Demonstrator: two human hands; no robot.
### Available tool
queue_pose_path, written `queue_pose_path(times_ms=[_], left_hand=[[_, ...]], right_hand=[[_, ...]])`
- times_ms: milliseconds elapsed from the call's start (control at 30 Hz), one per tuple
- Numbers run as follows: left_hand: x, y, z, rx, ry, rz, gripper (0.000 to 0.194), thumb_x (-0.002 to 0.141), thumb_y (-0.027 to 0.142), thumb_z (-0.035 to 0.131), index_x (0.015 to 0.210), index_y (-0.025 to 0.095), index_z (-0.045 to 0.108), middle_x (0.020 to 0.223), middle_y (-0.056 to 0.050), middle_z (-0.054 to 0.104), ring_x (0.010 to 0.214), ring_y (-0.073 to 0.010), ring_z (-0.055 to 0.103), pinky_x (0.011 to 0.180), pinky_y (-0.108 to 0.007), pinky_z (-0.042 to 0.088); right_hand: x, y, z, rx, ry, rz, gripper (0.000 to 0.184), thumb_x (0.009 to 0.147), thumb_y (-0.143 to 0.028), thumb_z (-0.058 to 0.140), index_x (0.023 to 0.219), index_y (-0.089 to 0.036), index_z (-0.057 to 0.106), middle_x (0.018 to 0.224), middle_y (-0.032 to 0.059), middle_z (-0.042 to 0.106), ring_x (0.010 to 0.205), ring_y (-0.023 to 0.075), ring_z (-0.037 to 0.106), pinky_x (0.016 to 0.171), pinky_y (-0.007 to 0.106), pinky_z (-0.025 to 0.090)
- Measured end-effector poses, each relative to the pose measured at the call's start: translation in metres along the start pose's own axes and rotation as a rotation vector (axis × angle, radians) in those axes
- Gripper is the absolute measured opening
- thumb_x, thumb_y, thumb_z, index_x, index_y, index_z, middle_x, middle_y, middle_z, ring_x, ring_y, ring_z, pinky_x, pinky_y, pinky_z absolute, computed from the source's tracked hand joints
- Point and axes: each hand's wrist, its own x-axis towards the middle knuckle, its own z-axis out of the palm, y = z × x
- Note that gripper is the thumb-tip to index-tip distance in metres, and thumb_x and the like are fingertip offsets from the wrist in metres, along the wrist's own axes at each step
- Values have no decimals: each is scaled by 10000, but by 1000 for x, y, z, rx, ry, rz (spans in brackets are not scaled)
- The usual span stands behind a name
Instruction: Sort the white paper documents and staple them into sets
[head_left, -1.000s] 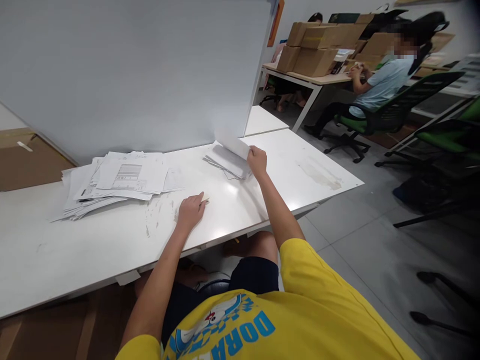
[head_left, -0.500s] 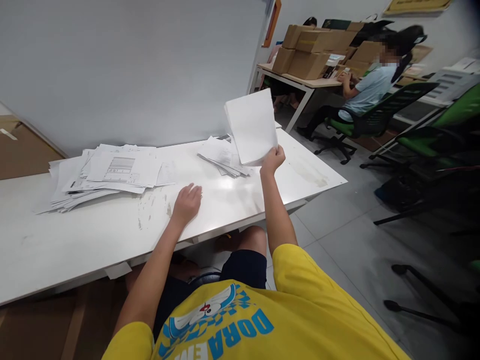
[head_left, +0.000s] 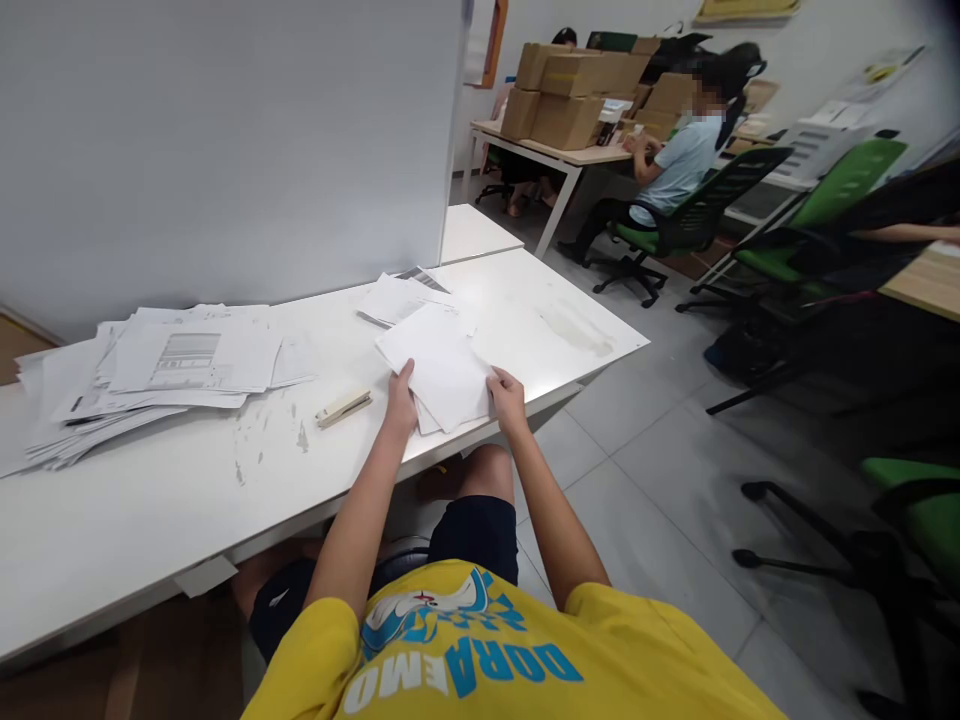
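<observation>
Between my two hands is a stack of white paper sheets (head_left: pixel 444 372), low over the front of the white table (head_left: pixel 360 450). My left hand (head_left: pixel 403 398) grips its left edge, thumb on top. At the right edge, the fingers of my right hand (head_left: pixel 507 397) pinch the sheets. A beige stapler (head_left: pixel 343 408) lies on the table just left of my left hand. Behind the stack lie some printed papers (head_left: pixel 397 298), partly covered by it. Farther left is a large, uneven pile of printed sheets (head_left: pixel 157 370).
A grey-white partition (head_left: pixel 225 140) rises along the table's back edge. To the right, a person in a light blue shirt (head_left: pixel 686 160) sits at another desk with cardboard boxes (head_left: pixel 566 100). Green office chairs (head_left: pixel 847 200) stand on the tiled floor.
My right hand has brought the raised stack down toward the table's front edge. My left hand has moved right and taken hold of it; the stapler now shows beside it. The view has shifted right.
</observation>
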Motion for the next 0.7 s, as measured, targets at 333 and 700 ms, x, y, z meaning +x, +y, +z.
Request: queue_pose_path(times_ms=[333, 700], left_hand=[[-49, 60, -7, 684, -324, 476, 389, 727, 434, 754, 1006, 172, 683, 966, -84, 724, 929, -243, 677, 822, -384, 557], [-49, 92, -35, 664, -330, 692, 530, 799, 439, 701, 1255, 259, 499, 994, -53, 637, 902, -197, 638, 774, -333, 531]], right_hand=[[-22, -34, -15, 80, -275, -207, 443, 741, -389, 701, 1148, -225, 633, 1093, 61, 655, 1027, 216, 587, 923, 366, 471], [-64, -34, 22, 0, -411, -250, 366, 859, -474, 571, 1113, -220, 640, 1111, 67, 671, 1040, 248, 597, 927, 373, 468]])
